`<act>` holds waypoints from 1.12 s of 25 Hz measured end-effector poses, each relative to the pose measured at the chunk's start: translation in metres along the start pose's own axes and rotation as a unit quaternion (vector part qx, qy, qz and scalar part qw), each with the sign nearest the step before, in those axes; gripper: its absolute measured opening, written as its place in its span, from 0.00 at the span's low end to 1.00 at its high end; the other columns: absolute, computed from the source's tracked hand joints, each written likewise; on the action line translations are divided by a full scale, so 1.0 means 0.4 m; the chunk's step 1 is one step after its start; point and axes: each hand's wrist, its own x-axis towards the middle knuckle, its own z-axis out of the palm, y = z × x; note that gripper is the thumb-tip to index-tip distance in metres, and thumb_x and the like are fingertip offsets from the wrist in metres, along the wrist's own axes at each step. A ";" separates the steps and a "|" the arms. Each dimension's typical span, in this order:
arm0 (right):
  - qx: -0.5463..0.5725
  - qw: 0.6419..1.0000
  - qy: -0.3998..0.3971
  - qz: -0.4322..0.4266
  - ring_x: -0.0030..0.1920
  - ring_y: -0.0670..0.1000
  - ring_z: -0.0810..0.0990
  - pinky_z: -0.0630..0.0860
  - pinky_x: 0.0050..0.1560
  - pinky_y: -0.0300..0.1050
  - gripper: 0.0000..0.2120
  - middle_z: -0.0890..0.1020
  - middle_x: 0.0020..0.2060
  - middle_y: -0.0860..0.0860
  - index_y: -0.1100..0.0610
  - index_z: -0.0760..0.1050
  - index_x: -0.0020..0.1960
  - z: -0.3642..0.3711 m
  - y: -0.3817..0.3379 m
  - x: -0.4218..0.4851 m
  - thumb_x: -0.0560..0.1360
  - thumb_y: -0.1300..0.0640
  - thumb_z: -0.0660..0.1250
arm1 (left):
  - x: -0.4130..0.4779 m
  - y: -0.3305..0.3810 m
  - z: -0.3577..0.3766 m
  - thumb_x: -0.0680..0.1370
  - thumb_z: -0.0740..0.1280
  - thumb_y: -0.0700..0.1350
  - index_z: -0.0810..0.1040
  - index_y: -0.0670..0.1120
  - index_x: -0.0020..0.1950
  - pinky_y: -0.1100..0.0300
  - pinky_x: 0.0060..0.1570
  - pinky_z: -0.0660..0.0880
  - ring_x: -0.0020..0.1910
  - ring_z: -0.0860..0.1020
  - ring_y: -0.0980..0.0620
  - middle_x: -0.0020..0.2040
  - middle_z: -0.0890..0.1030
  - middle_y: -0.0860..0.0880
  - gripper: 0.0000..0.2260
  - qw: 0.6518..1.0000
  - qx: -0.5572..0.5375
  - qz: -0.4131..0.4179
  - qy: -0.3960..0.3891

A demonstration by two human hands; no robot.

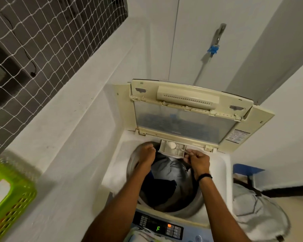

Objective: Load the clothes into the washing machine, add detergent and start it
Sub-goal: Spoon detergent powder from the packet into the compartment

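We see both bare forearms reaching forward and upward from the bottom edge, slightly converging. Left hand (146,154): fingers curled into a loose fist, back of hand toward the camera, wrist straight. Right hand (199,161): also curled closed, knuckles up, thumb and fingers pinched together at the front; what they pinch we cannot make out. A dark band circles the right wrist. The hands are apart, roughly level.

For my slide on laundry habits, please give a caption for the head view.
Both hands, left and right, reach the detergent drawer above the loaded drum.
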 end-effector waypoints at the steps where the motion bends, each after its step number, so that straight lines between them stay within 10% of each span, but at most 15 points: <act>1: -0.046 0.999 0.005 -0.024 0.33 0.45 0.83 0.82 0.41 0.37 0.09 0.85 0.39 0.56 0.63 0.83 0.48 0.005 0.011 0.004 0.77 0.69 0.63 | 0.012 -0.006 0.014 0.75 0.61 0.38 0.74 0.49 0.39 0.54 0.42 0.70 0.42 0.73 0.47 0.40 0.76 0.44 0.09 1.000 0.012 -0.008 -0.002; 6: -0.265 0.940 -0.005 -0.214 0.49 0.55 0.83 0.79 0.55 0.52 0.16 0.86 0.49 0.53 0.53 0.83 0.53 0.032 0.079 0.017 0.73 0.67 0.64 | 0.074 -0.045 0.059 0.79 0.59 0.42 0.77 0.38 0.60 0.44 0.50 0.78 0.58 0.78 0.32 0.59 0.79 0.34 0.13 0.996 0.077 -0.048 -0.027; 13: -0.333 0.903 -0.039 -0.270 0.54 0.50 0.77 0.66 0.54 0.19 0.19 0.81 0.58 0.59 0.63 0.78 0.62 0.034 0.052 -0.059 0.73 0.74 0.63 | 0.056 -0.019 0.048 0.80 0.60 0.41 0.76 0.44 0.68 0.48 0.63 0.76 0.62 0.77 0.42 0.66 0.78 0.44 0.16 0.993 0.093 -0.046 -0.052; 17: -0.351 0.883 0.000 -0.311 0.59 0.57 0.80 0.68 0.62 0.34 0.21 0.82 0.58 0.59 0.62 0.78 0.62 0.039 0.070 -0.057 0.72 0.74 0.66 | 0.032 -0.006 0.038 0.81 0.59 0.40 0.75 0.42 0.69 0.52 0.63 0.74 0.64 0.76 0.43 0.68 0.76 0.43 0.17 0.992 0.099 -0.041 -0.058; 20: -0.309 0.908 0.003 -0.284 0.57 0.52 0.80 0.66 0.61 0.24 0.20 0.82 0.57 0.58 0.63 0.79 0.61 0.040 0.076 -0.055 0.72 0.75 0.65 | 0.023 -0.007 0.034 0.82 0.59 0.41 0.76 0.41 0.67 0.52 0.62 0.75 0.63 0.76 0.43 0.66 0.77 0.42 0.16 0.990 0.121 -0.033 -0.059; 23: -0.323 0.899 0.048 -0.292 0.52 0.57 0.83 0.78 0.57 0.46 0.20 0.85 0.53 0.56 0.58 0.82 0.59 0.037 0.084 -0.038 0.70 0.72 0.67 | 0.004 0.000 0.017 0.81 0.60 0.41 0.74 0.45 0.70 0.52 0.63 0.75 0.62 0.76 0.45 0.68 0.76 0.44 0.17 0.993 0.099 -0.036 -0.053; 28: -0.071 0.992 0.027 -0.103 0.45 0.57 0.84 0.80 0.53 0.49 0.14 0.87 0.44 0.57 0.50 0.85 0.49 0.031 0.079 -0.029 0.72 0.65 0.67 | -0.047 0.036 -0.034 0.79 0.63 0.39 0.75 0.45 0.70 0.60 0.58 0.74 0.64 0.77 0.48 0.67 0.78 0.49 0.19 1.000 0.008 -0.023 -0.019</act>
